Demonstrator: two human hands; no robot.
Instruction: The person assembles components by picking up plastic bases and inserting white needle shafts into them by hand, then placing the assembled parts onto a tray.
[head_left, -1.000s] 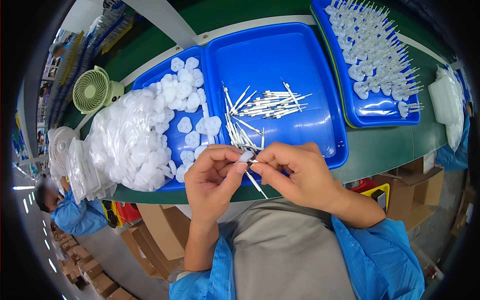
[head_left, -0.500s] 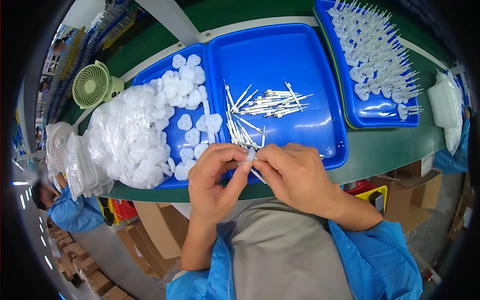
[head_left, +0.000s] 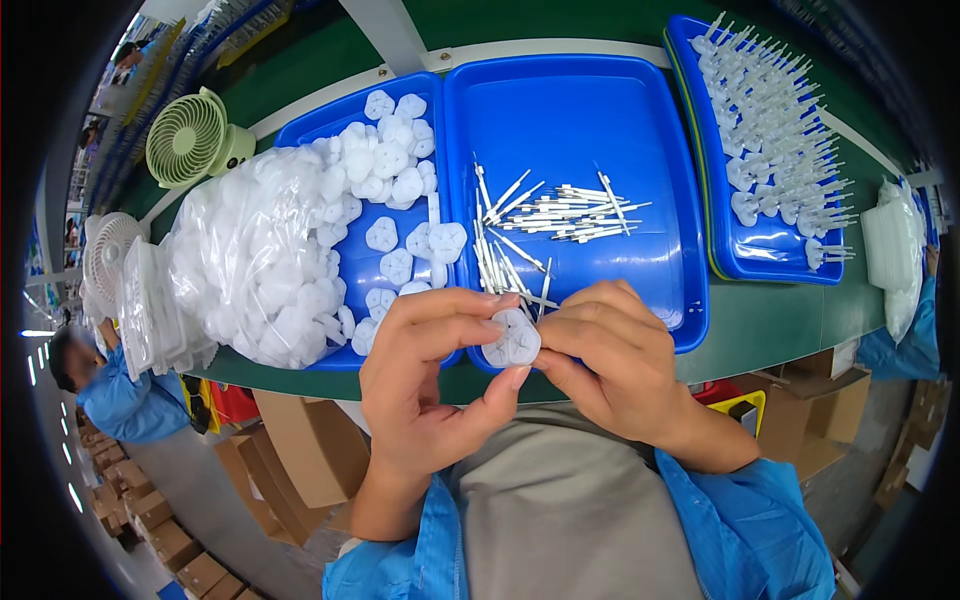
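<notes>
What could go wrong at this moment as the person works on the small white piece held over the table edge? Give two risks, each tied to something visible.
1. The white disc is pinched between left hand and right hand past the green table edge; a slip would likely drop it into the lap or onto the floor.
2. Thin pins lie loose in the blue tray; a nudge might scatter them.

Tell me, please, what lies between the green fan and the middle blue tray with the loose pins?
In the head view, between the green fan and the middle blue tray lies the left blue tray, bearing white plastic caps and a clear bag of caps.
</notes>
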